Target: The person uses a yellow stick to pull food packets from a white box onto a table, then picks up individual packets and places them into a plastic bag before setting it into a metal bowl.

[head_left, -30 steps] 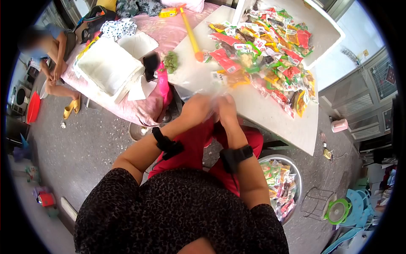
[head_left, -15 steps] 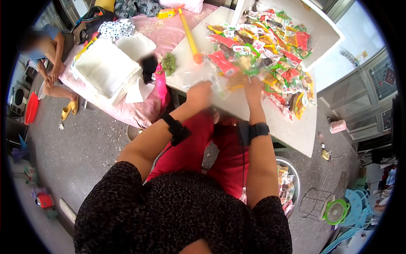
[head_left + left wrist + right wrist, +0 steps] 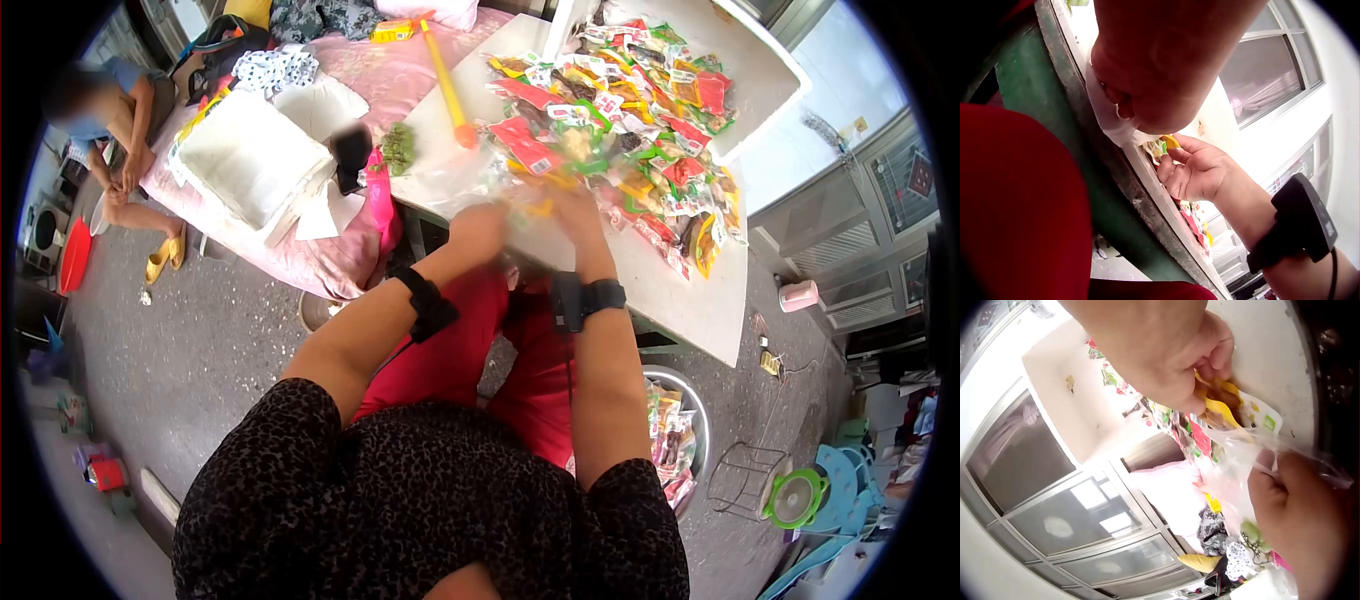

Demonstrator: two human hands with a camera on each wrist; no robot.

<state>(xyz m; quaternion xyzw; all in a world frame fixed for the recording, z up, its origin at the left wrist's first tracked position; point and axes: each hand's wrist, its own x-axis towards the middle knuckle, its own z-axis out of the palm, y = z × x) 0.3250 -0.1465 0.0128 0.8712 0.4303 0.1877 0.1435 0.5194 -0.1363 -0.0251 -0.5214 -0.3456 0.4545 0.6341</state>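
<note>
My left hand (image 3: pixel 478 232) pinches the mouth of a clear plastic bag (image 3: pixel 1235 464) at the near edge of the table. Beside it, my right hand (image 3: pixel 580 222) grips a small food packet (image 3: pixel 1225 407) with yellow edging and brown contents. In the right wrist view the packet's lower end overlaps the bag's opening. The left wrist view shows the right hand's curled fingers (image 3: pixel 1175 178) close to the bag. Just beyond the hands lies a heap of colourful snack packets (image 3: pixel 660 120), red, green and yellow.
A white foam box (image 3: pixel 775 70) stands tipped behind the heap on the white table (image 3: pixel 700 310). A metal basin (image 3: pixel 704 430) of packets sits on the floor at right. Left are a yellow stick (image 3: pixel 447 85), green grapes (image 3: pixel 397 150), another foam box (image 3: pixel 250 165) and a seated person (image 3: pixel 125 120).
Both hands were together at the table edge a second ago. My right hand moved right to the heap, then came back slightly left towards the bag with a packet.
</note>
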